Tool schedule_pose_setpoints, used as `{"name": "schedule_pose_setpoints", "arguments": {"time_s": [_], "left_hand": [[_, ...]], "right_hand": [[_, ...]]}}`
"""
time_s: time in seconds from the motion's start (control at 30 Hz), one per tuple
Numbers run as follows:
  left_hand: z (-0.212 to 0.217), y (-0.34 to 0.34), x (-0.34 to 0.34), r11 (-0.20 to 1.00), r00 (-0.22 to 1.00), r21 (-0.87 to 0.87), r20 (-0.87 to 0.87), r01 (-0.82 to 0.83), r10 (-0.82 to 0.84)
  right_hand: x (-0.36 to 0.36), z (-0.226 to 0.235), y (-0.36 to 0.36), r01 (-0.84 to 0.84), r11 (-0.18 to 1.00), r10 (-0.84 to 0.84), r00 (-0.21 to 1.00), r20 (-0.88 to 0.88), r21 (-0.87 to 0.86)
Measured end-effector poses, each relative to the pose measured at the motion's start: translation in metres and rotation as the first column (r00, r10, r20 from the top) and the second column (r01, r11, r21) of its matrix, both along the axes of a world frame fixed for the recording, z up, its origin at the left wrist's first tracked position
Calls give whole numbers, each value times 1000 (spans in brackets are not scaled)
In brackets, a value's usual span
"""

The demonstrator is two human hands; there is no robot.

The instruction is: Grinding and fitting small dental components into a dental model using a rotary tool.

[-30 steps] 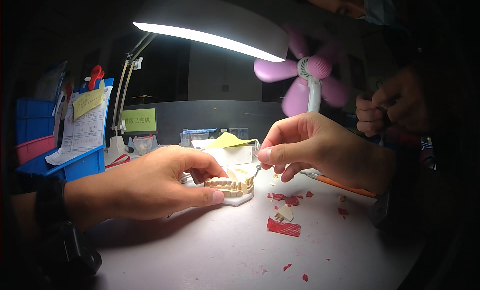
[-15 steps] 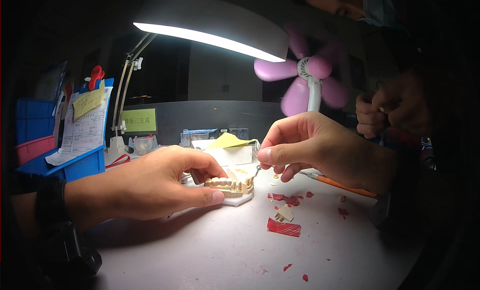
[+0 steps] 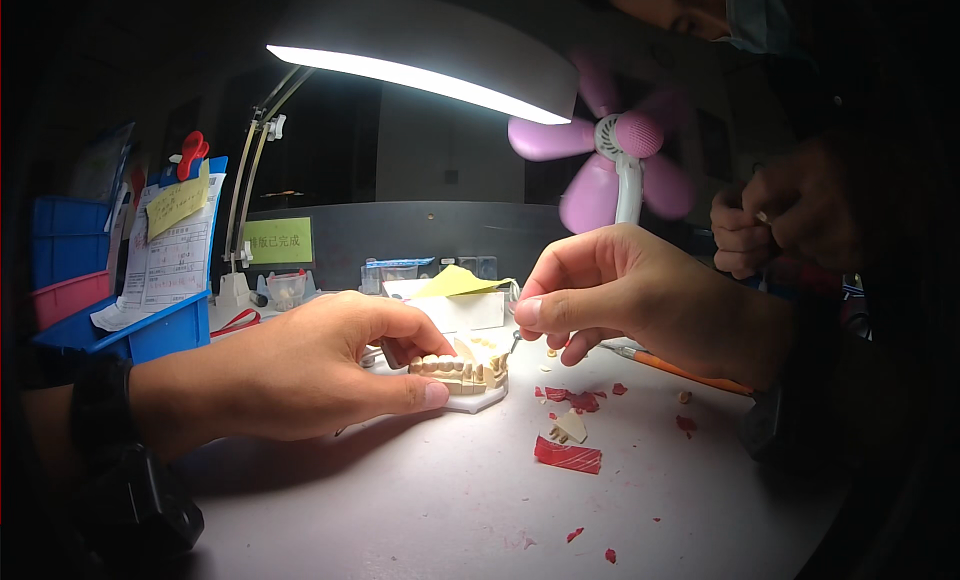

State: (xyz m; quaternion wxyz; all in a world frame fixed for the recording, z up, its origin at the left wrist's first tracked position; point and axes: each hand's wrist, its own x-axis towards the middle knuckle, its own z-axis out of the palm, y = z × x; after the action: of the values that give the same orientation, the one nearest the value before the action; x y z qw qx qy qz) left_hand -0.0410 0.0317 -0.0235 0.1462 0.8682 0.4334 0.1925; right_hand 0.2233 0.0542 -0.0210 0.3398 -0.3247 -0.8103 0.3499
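My left hand (image 3: 290, 365) is closed around a cream dental model (image 3: 462, 378) with a row of teeth on a white base (image 3: 475, 403). Its thumb presses the near side, while the fingers reach behind the teeth. Over the model's right end, my right hand (image 3: 640, 298) pinches a thin metal instrument (image 3: 516, 338) between thumb and fingers. The instrument's lower end points down at the teeth there; whether it touches them I cannot tell. Most of its shaft is hidden by my fingers.
Right of the model lie red wax scraps (image 3: 568, 456), a plaster piece with pins (image 3: 570, 427) and an orange-handled tool (image 3: 690, 373). A lit lamp (image 3: 420, 80) hangs overhead, before a pink fan (image 3: 600, 140). Blue trays (image 3: 165, 335) stand left. Another person's hands (image 3: 790, 215) are at far right.
Both my hands, the instrument and the dental model stay where they were. The other person's hands at the far right have shifted slightly.
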Motion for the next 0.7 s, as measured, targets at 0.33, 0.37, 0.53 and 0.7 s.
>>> {"name": "schedule_pose_setpoints", "arguments": {"time_s": [0.33,0.37,0.53,0.7], "left_hand": [[0,-1,1,1000,1000,-2,-10,-19,19],[0,-1,1,1000,1000,-4,-8,-18,18],[0,0,0,1000,1000,-5,-3,-16,16],[-2,1,0,999,1000,44,-4,29,-29]], "right_hand": [[0,0,-1,6,1000,-6,1000,-2,-1],[0,0,-1,5,1000,-5,1000,1,0],[0,0,-2,6,1000,-6,1000,3,1],[0,1,-2,7,1000,-7,1000,3,5]]}}
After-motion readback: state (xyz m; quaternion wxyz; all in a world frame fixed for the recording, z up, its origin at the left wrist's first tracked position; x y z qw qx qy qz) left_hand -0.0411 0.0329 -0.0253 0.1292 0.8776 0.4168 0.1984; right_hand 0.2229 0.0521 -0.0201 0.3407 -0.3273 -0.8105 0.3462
